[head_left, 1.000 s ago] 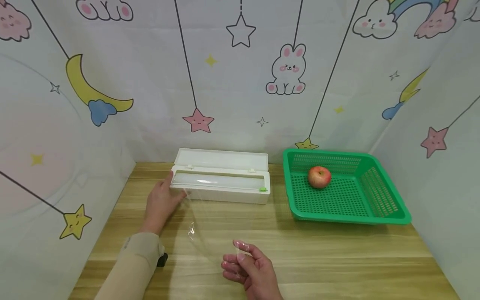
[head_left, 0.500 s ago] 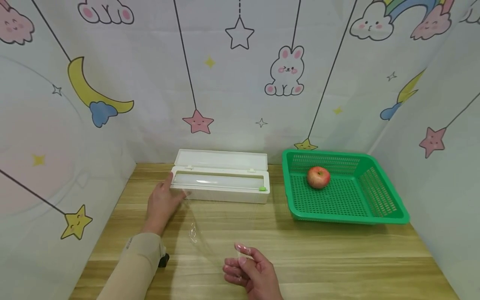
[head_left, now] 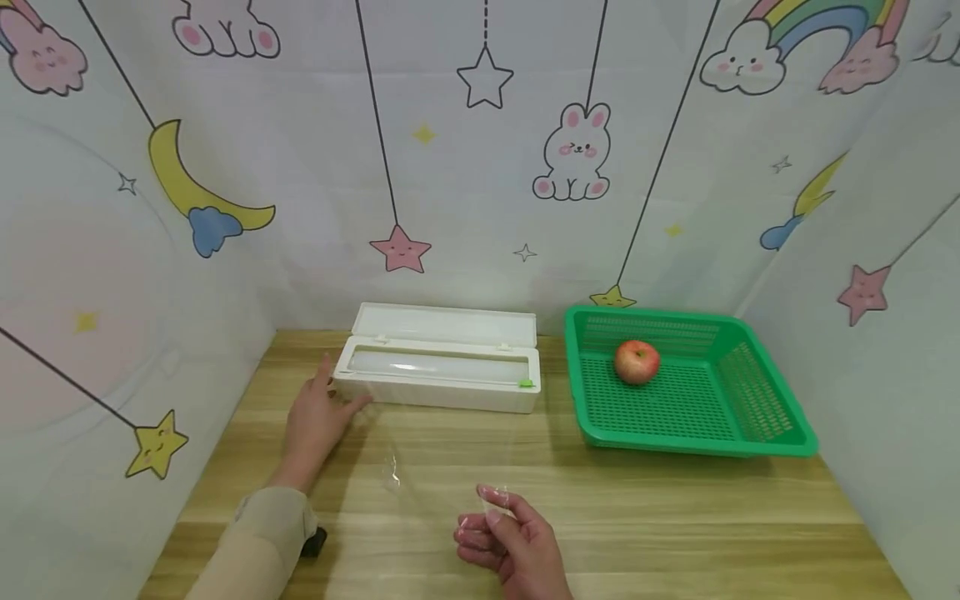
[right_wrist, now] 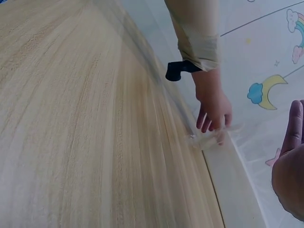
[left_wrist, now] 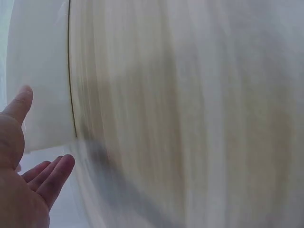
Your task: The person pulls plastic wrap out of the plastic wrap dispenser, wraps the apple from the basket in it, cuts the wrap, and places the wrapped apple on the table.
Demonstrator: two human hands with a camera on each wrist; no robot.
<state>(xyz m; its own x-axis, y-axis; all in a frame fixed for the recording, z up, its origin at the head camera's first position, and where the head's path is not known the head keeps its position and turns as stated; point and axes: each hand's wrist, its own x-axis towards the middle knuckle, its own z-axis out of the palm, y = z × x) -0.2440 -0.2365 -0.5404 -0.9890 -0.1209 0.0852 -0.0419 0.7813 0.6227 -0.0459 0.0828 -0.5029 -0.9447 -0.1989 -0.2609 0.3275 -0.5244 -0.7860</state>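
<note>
A white cling film dispenser box [head_left: 435, 395] lies at the back of the table, its lid [head_left: 446, 323] tipped back and the roll [head_left: 438, 366] showing inside. A green slide cutter [head_left: 527, 383] sits at its right end. Clear cling film [head_left: 393, 473] stretches from the box toward me. My right hand [head_left: 521, 542] pinches the film's near edge between thumb and index finger, the other fingers loosely bent. At the box's left end is my left hand [head_left: 318, 421], fingers spread and thumb by the front corner. The left wrist view shows this hand [left_wrist: 23, 175] with fingers extended.
To the right stands a green plastic basket [head_left: 697, 446] holding one red apple [head_left: 637, 362]. Wood-grain tabletop [head_left: 675, 517] runs in front of box and basket. A patterned white curtain [head_left: 465, 183] rises right behind them and along both sides.
My left hand has loosened from the box's left end and shifted slightly left and down. The right hand keeps its pinch on the film. The head view has tilted slightly.
</note>
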